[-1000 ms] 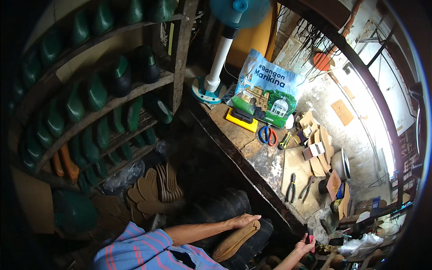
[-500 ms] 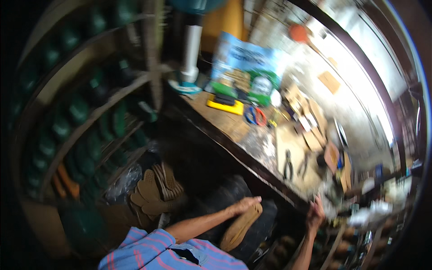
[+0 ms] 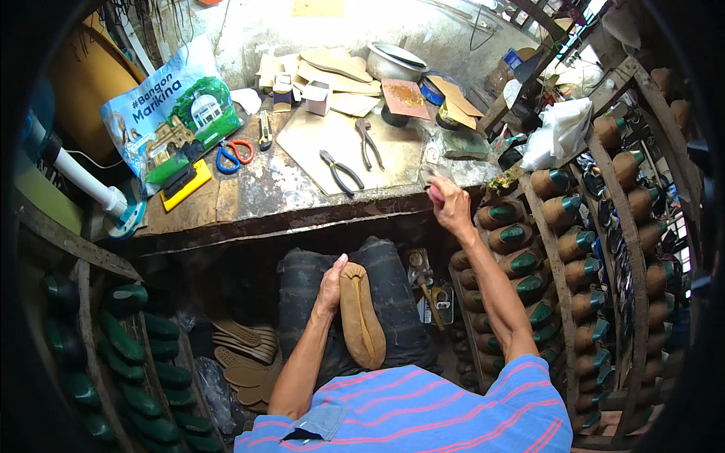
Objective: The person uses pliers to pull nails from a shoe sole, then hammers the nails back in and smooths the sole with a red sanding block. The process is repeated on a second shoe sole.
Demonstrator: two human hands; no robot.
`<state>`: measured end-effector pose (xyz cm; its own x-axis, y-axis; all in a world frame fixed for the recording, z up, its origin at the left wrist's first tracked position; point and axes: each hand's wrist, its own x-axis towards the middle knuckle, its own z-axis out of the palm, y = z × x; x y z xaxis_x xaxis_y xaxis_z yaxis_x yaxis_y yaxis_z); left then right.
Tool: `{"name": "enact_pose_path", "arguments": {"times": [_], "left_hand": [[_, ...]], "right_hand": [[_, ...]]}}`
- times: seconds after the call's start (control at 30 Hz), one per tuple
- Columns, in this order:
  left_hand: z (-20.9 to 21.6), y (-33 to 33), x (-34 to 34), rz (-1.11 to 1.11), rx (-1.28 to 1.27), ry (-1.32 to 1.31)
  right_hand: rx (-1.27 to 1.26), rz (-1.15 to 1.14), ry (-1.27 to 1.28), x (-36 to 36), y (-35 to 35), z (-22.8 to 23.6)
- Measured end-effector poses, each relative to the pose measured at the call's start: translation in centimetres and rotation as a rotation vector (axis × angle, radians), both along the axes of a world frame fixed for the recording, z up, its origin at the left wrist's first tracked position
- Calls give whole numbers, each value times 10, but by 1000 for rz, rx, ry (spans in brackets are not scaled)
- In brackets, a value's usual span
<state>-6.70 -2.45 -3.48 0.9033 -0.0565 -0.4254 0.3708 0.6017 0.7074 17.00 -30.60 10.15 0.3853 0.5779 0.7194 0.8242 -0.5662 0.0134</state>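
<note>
My left hand grips the side of a tan shoe upper, its thumb stretched upward. The upper lies lengthwise over my lap, its edges gathered at the far end and a long opening down the middle. My right hand is raised at the bench's front edge, fingers closed around a small pinkish-red thing whose kind I cannot make out. Beyond it on the bench lie black-handled pliers and rusty pincers.
The workbench holds scissors, a utility knife, cut sheets and a metal pot. Racks of shoe lasts stand to the right, with green lasts at left. Brown soles are stacked low beside my left arm.
My view has swung rightward and levelled. The shoe upper now lies more upright on my lap, with my left hand still on it. My right hand has closed on the pinkish-red thing.
</note>
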Motion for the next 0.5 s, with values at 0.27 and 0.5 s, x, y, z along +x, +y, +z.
{"name": "enact_pose_path", "arguments": {"times": [0.27, 0.5], "left_hand": [[-3, 4, -5, 61, 27, -33], [5, 6, -4, 13, -150, 10]], "right_hand": [[1834, -338, 853, 21, -13, -41], [1650, -301, 990, 2, -25, -38]]}}
